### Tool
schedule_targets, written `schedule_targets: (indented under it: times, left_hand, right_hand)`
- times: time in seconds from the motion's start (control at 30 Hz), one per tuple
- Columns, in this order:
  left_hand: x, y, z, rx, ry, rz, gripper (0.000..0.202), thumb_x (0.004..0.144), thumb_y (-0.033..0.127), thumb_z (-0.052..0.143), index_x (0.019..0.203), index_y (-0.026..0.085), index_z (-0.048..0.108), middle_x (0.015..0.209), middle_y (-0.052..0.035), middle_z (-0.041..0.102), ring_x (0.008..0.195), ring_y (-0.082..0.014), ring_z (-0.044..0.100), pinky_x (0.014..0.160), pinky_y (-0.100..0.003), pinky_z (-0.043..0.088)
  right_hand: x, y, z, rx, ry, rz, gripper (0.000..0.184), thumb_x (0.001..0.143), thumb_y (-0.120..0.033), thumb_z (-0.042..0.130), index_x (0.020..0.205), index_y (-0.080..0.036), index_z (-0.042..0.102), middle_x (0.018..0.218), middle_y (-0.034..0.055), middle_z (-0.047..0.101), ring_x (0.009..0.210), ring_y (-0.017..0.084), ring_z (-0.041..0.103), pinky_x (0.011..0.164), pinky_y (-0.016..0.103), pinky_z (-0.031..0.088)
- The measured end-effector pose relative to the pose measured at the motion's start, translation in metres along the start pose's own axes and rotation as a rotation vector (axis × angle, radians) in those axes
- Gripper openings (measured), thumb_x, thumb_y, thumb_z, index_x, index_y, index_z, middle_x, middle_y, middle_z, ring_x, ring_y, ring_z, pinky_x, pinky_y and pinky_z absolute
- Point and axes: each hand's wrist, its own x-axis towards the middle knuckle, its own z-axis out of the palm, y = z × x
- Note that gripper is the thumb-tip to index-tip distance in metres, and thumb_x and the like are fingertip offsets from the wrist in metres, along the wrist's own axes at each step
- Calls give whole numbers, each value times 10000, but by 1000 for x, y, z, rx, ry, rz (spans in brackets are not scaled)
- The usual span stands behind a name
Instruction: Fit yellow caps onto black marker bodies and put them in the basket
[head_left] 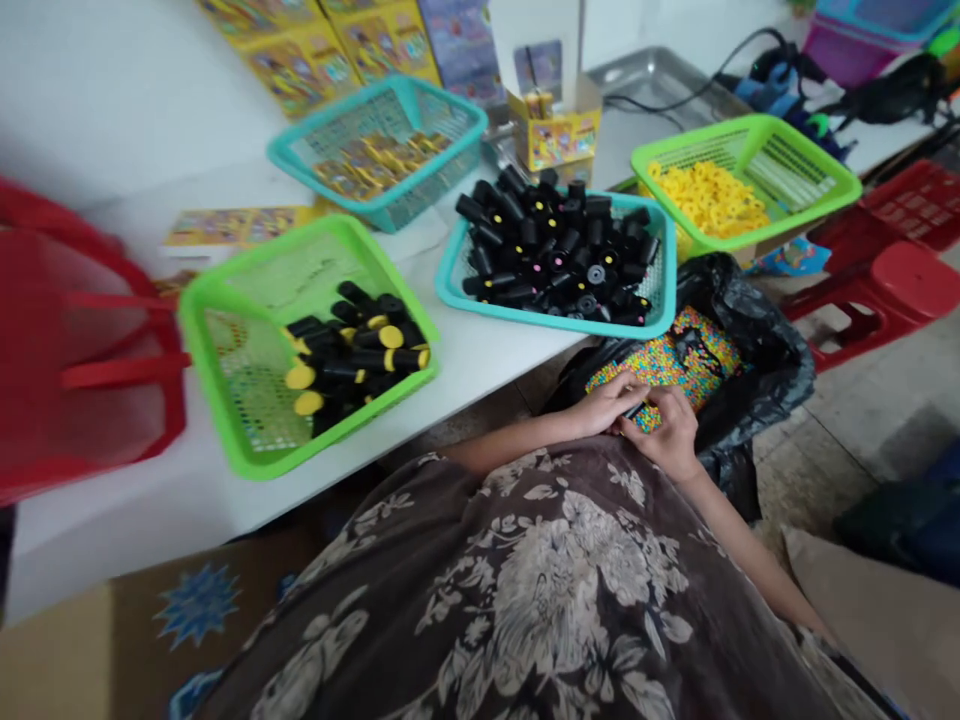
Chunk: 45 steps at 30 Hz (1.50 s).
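Clutching sm. black tube point(636, 409) between fingers point(660, 412) of left hand point(600, 405) & right hand point(666, 435) — coloured beads point(675, 360) right under

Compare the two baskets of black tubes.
The green basket is lime-coloured and the teal basket blue-green. The green basket's black tubes bunch at one side with yellow ends showing, leaving mesh bare; the teal basket's black tubes fill it, mostly dark ends with small coloured centres. Both are mesh plastic baskets.

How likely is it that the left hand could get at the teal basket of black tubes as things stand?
Probably yes. The left hand sits just below the white table's edge, and the teal basket stands close to that edge, with nothing visible between them. It is at a small dark piece, though, above colored beads.
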Motion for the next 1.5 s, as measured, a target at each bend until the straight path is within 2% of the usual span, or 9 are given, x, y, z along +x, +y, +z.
schedule_targets:
  times: [0.13,0.23,0.47,0.6,0.7,0.83,1.0,1.17,1.5]
  left_hand:
    - [-18,7,-17,14,47,72,350,949,540,676,910,223,532,597,94,486,402,-69,443,421,-213,329]
    - [-50,22,-44,34,246,188,377,915,578,682,915,227,543,626,79,528,444,-75,492,448,-208,369]
    - [-157,52,-163,585,1264,376,244,904,442,680,961,239,559,841,-13,668,771,-185,652,751,-319,530]
    - [-186,54,-205,948,1513,175,242,866,412,734,903,233,576,950,-101,680,1022,-308,656,934,-436,510]
    - [-169,55,-196,994,1487,260,233,897,431,713,895,226,604,980,-113,681,1065,-312,639,992,-453,495]
    - [-104,69,-160,951,1211,428,240,963,459,661,945,220,645,1008,-92,696,1055,-272,641,1010,-411,508]
    - [-27,102,-151,951,1180,199,452,911,537,743,1173,183,641,1263,-185,673,1289,-371,591,1128,-462,461]
    - [-2,114,-160,950,1067,-44,675,918,609,705,1380,140,555,1375,-256,648,1365,-429,569,1134,-493,461]
    - [2,121,-144,953,797,-31,1013,667,564,959,1457,158,474,1497,-260,538,1395,-463,552,1173,-505,436]
  right_hand:
    - [3,0,-3,109,-117,-7,390,909,-564,749,1125,-251,666,994,105,749,910,296,714,813,494,616]
    - [4,4,-4,239,-189,67,445,942,-564,715,1254,-249,670,1061,115,765,905,288,745,790,486,642]
    - [11,10,0,300,-140,230,268,956,-513,705,878,-259,731,774,39,729,654,228,701,583,389,596]
    - [49,-5,-14,187,40,81,225,986,-432,675,832,-271,703,772,41,725,680,222,673,659,405,584]
    - [98,-10,-19,77,87,-10,206,1000,-402,641,851,-270,693,834,62,731,771,238,682,764,431,588]
    - [170,-2,2,-44,-66,14,211,986,-411,611,978,-236,729,994,107,720,931,284,694,895,481,590]
    - [234,10,49,-304,-330,234,421,943,-475,677,1164,-121,728,1142,228,728,1083,382,694,983,549,546]
    - [258,9,71,-356,-447,336,597,985,-617,597,1233,-84,703,1212,287,742,1190,424,699,1063,566,508]
    - [260,-15,81,-203,-596,437,712,1005,-692,544,1437,-130,619,1372,232,731,1306,379,684,1102,496,507]
